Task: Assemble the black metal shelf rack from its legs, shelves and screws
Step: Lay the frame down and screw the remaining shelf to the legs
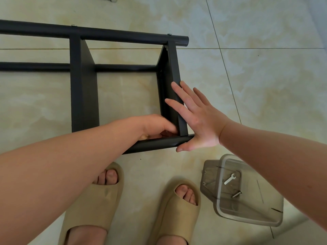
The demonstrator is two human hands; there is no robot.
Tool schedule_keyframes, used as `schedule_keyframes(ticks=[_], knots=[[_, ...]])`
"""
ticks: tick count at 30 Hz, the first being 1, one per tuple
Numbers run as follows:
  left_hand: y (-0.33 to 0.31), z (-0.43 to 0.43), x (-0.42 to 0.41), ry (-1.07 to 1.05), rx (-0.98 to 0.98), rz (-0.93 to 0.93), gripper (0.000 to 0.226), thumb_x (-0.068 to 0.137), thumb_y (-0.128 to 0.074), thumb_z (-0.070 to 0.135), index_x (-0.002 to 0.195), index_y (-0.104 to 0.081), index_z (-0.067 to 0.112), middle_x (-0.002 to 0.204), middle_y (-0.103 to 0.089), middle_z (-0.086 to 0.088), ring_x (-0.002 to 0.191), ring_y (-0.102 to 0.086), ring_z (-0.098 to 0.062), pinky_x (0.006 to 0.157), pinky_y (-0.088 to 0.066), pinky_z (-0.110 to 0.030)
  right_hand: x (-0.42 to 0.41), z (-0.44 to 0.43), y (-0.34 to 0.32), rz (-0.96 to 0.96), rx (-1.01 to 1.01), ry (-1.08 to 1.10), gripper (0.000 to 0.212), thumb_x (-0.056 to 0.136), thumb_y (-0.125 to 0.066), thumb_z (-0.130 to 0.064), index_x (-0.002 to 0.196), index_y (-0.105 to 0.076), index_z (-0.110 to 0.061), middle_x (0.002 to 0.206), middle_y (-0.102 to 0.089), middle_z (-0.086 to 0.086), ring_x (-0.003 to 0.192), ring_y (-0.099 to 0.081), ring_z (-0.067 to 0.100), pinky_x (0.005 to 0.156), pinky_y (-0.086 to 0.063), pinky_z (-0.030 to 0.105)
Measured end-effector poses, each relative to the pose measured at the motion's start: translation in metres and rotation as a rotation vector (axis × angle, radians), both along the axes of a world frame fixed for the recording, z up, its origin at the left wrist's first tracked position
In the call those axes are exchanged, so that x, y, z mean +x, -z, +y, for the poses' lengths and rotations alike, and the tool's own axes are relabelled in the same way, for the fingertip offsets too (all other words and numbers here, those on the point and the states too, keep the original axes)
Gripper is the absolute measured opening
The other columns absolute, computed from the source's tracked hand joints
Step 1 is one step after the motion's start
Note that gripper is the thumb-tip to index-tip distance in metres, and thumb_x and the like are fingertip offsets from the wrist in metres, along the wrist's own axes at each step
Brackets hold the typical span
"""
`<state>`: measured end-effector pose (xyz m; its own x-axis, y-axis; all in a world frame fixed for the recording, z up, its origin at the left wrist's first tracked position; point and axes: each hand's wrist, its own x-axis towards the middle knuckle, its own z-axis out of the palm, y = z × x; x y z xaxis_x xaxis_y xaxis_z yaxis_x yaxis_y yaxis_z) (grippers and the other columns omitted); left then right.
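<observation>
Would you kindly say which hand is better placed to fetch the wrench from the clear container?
Right. The right hand lies open, nearer the container holding the wrench; the left hand is busy at the shelf corner.

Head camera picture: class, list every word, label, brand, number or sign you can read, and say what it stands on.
None can be read: the black rack, the clear plastic box, the small wrench in it, the beige slippers and the floor tiles show no lettering or numbers.
</observation>
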<state>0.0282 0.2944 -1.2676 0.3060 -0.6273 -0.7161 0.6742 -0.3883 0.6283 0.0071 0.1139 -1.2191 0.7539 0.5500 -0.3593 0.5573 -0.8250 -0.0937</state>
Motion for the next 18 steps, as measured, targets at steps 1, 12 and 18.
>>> schedule_keyframes(ticks=[1, 12, 18], knots=[[-0.001, 0.0, 0.0, -0.005, -0.006, 0.022, 0.019, 0.09, -0.054, 0.001, 0.102, -0.068, -0.003, 0.096, -0.067, -0.022, 0.088, -0.063, -0.031, 0.084, -0.05, -0.039, 0.0, 0.0, 0.0, -0.001, -0.001, 0.0, 0.131, 0.059, -0.047, -0.093, 0.161, -0.013, -0.018, 0.168, 0.016, 0.01, 0.154, 0.017, 0.032, 0.124, -0.004, 0.057], [0.004, -0.003, 0.0, 0.003, -0.007, -0.059, 0.009, 0.09, -0.06, 0.003, 0.088, -0.068, 0.004, 0.08, -0.068, -0.013, 0.075, -0.064, -0.026, 0.075, -0.051, -0.033, 0.0, 0.0, 0.001, -0.012, 0.004, -0.007, 0.131, 0.06, -0.048, -0.093, 0.161, -0.014, -0.017, 0.168, 0.015, 0.011, 0.155, 0.015, 0.033, 0.124, -0.005, 0.058], [0.009, -0.001, 0.0, -0.035, -0.052, -0.025, 0.019, 0.089, -0.057, -0.004, 0.08, -0.071, 0.005, 0.075, -0.069, -0.013, 0.073, -0.066, -0.026, 0.076, -0.052, -0.034, 0.0, -0.001, 0.002, -0.012, 0.01, -0.006, 0.131, 0.06, -0.047, -0.093, 0.161, -0.014, -0.017, 0.168, 0.015, 0.011, 0.155, 0.016, 0.032, 0.124, -0.005, 0.058]])
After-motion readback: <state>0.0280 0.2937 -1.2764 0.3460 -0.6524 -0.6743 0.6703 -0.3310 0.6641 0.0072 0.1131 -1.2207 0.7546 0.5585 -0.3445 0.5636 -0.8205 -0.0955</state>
